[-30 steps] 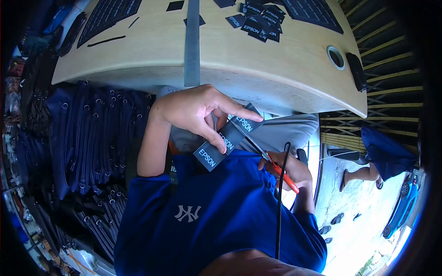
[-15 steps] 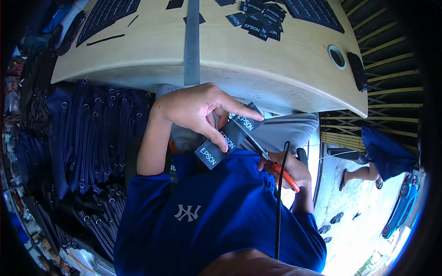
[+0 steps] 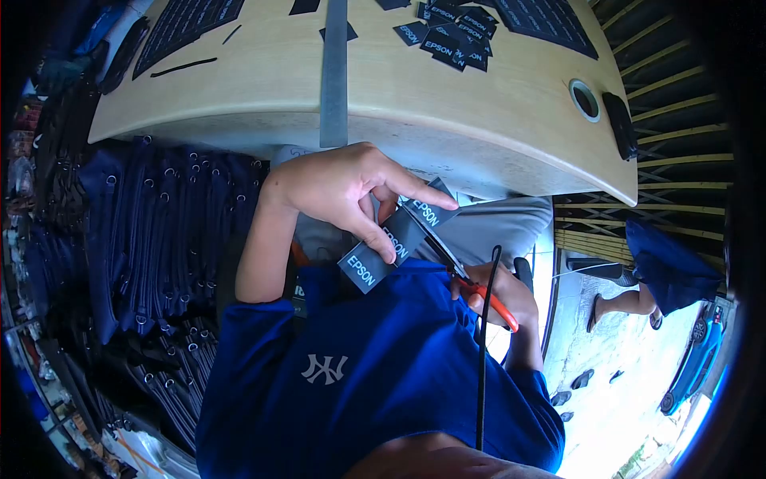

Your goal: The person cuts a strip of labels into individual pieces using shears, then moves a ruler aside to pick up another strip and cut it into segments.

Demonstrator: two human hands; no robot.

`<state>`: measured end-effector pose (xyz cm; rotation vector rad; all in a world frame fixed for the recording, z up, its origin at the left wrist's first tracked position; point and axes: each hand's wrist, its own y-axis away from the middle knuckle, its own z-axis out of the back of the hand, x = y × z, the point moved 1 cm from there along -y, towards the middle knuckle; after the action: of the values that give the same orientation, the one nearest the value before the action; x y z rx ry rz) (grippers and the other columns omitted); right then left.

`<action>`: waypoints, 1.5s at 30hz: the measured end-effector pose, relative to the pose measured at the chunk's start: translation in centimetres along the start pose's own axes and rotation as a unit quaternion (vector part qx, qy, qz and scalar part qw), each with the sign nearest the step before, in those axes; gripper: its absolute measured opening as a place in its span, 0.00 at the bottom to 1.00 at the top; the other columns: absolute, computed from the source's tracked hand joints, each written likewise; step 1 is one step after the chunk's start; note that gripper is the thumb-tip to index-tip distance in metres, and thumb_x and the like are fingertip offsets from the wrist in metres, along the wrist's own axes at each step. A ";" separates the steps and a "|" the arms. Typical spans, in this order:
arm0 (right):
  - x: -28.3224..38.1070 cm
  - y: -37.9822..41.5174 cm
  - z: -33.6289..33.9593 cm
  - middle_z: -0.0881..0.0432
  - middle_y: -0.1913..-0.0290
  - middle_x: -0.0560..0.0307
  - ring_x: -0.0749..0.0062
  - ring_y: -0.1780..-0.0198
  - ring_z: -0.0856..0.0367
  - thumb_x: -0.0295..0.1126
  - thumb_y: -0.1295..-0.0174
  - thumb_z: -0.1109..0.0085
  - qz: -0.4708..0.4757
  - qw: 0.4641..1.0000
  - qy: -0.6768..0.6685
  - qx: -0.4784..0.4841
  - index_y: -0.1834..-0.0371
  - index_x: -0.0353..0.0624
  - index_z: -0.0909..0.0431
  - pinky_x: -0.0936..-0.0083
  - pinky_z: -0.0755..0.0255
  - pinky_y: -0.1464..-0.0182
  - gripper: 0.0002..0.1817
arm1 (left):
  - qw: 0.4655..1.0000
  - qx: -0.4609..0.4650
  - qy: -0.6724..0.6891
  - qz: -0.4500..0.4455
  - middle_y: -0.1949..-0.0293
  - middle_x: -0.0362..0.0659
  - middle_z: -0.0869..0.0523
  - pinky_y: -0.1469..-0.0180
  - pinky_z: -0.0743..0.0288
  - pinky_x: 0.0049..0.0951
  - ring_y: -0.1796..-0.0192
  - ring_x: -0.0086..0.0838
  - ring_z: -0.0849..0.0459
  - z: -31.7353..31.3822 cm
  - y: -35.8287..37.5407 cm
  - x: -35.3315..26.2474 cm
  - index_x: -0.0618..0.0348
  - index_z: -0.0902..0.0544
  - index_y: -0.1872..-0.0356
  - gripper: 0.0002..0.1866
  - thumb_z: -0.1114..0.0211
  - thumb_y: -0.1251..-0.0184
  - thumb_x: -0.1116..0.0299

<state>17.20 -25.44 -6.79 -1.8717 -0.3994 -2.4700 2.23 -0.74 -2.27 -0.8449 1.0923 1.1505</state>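
A dark strip of labels printed EPSON in white slants across the lap. My left hand pinches it between thumb and fingers, with the index finger stretched along its upper end. On the right, my right hand is closed around the orange handles of a pair of scissors. Their blades reach up and left across the strip, between two of the printed labels. How far the cut runs is too fine to tell.
On the wooden table lie a metal ruler, a pile of cut labels, larger label sheets and a tape roll. Dark blue straps hang at left. Another person's leg shows at right.
The scissors and the fingers of my right hand have shifted slightly at the strip. My left hand and the label strip stay in place.
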 end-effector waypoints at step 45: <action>-1.8 0.4 -3.7 0.32 0.77 0.62 0.78 0.74 0.34 0.61 0.44 0.42 0.014 0.957 -0.151 -0.247 0.73 0.39 0.31 0.77 0.39 0.72 0.30 | 0.905 -0.387 -0.176 0.024 0.42 0.56 0.23 0.66 0.25 0.19 0.72 0.16 0.21 12.9 -5.4 2.2 0.50 0.38 0.29 0.47 0.23 0.53 0.72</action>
<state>14.24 -26.90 -9.34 -2.4209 0.2779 -2.4256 10.52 10.71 -0.94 -1.1500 0.3284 1.7404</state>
